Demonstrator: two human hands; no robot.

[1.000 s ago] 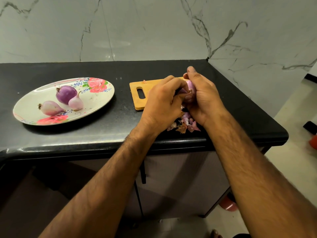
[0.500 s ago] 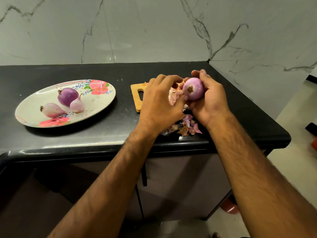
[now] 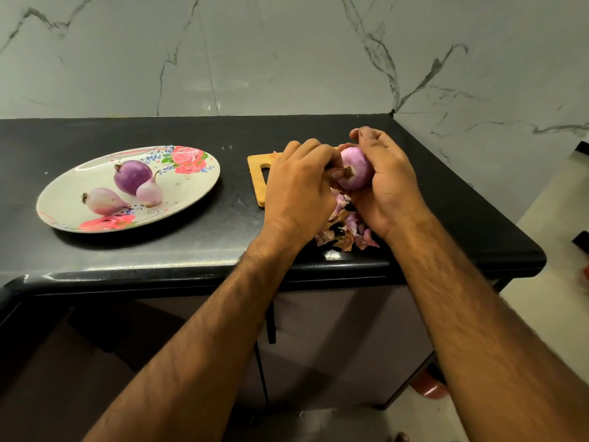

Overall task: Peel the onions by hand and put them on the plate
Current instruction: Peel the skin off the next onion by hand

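My right hand (image 3: 387, 183) grips a pale purple onion (image 3: 357, 169) above the wooden cutting board (image 3: 256, 173), its root end turned towards me. My left hand (image 3: 299, 193) is beside it on the left, its thumb and fingertips curled against the onion's root end. Whether they pinch skin there is hidden. A floral oval plate (image 3: 197, 183) at the left holds three peeled onions: a dark purple round one (image 3: 132, 176), a small pale one (image 3: 149, 193) and a long pale one (image 3: 103, 202).
Loose onion skins (image 3: 345, 232) lie in a heap on the black counter (image 3: 197, 244) under my hands, near its front edge. A marble wall stands behind, and the counter ends at the right with a drop to the floor.
The onion has turned in my right hand, so its root end now shows. My left hand pulled a piece of skin off, then came back to the root end.
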